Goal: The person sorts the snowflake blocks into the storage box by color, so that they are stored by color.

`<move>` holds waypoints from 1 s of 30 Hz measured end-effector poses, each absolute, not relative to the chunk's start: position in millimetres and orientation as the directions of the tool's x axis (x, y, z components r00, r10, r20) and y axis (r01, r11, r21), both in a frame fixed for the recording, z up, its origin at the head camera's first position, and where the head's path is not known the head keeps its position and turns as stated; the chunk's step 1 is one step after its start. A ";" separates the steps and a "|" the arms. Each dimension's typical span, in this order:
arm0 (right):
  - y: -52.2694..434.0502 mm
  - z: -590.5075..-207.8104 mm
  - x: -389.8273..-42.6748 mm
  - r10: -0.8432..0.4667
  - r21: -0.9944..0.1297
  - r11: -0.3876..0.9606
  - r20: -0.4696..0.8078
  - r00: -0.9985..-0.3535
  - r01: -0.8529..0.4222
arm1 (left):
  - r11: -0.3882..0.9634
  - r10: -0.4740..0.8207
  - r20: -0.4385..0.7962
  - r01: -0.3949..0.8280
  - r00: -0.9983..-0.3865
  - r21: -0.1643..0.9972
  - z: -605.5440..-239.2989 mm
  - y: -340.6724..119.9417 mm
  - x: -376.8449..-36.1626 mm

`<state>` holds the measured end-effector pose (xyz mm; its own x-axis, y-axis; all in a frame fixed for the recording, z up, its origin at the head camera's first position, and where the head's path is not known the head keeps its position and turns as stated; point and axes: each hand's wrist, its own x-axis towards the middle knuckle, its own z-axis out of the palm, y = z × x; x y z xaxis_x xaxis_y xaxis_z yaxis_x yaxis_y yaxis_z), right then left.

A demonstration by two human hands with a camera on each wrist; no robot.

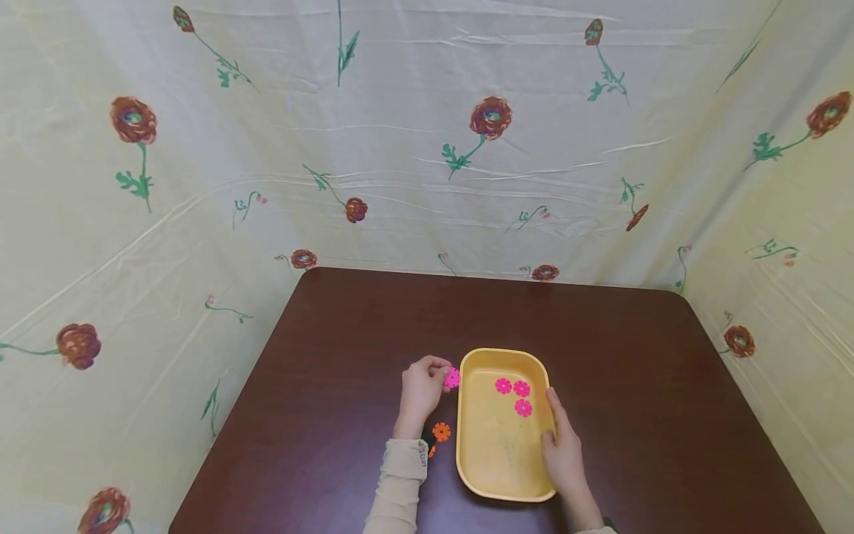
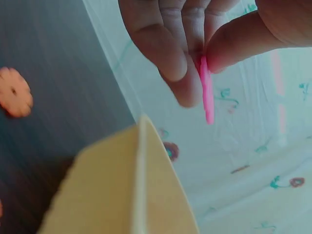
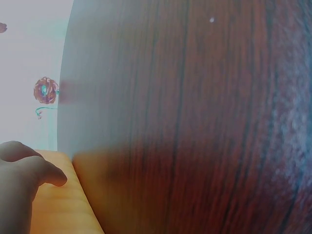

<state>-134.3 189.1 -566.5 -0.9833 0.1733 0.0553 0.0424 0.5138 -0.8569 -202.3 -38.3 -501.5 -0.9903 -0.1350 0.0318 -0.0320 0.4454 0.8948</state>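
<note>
1. Nearest me, my left sleeve (image 1: 399,482) comes in from the bottom edge of the head view, beige and bunched at the wrist.
2. Just right of that wrist an orange flower disc (image 1: 441,432) lies flat on the dark brown table (image 1: 320,415); the left wrist view shows it too, on the wood beside the tray. A second bit of orange peeks out by the cuff, too hidden to tell more.
3. My right hand (image 1: 563,449) rests along the right rim of the yellow tray (image 1: 494,460), fingers fairly straight and lying together against the wall, thumb on the inner side. The right wrist view shows fingertips on the yellow edge with bare table beyond.
4. The tray sits near the table's front middle, long side running away from me.
5. My left hand (image 1: 422,389) is just off the tray's far left corner, thumb and fingers pinched on a pink flower disc (image 1: 452,379). From the left wrist view the disc is edge-on, clamped at its top between thumb and fingertips (image 2: 165,53), hanging over the tray's rim.
6. Inside the tray's far end lie three more pink discs (image 1: 514,395), close together and flat.
7. Beyond the table hangs a pale cloth backdrop (image 1: 427,148) printed with red flowers.
</note>
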 end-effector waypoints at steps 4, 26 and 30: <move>188.9 -568.2 -133.5 0.175 -0.844 0.537 0.104 -0.979 0.007 | 0.411 -0.119 0.023 -0.028 -0.993 0.911 -501.2 -21.7 -207.6; 192.7 -575.1 -133.1 0.173 -0.833 0.549 0.194 -0.966 -0.069 | 0.593 -0.058 0.075 0.026 -0.996 0.805 -503.7 50.7 -222.7; 192.8 -575.4 -132.5 0.172 -0.827 0.556 0.216 -0.961 -0.086 | 0.581 -0.051 0.022 -0.012 -0.998 0.814 -510.8 58.9 -220.6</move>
<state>-132.5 192.8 -575.4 -0.9611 0.1722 0.2161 -0.0863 0.5558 -0.8268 -220.6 58.9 -510.8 -0.9985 -0.0507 0.0218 -0.0117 0.5808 0.8140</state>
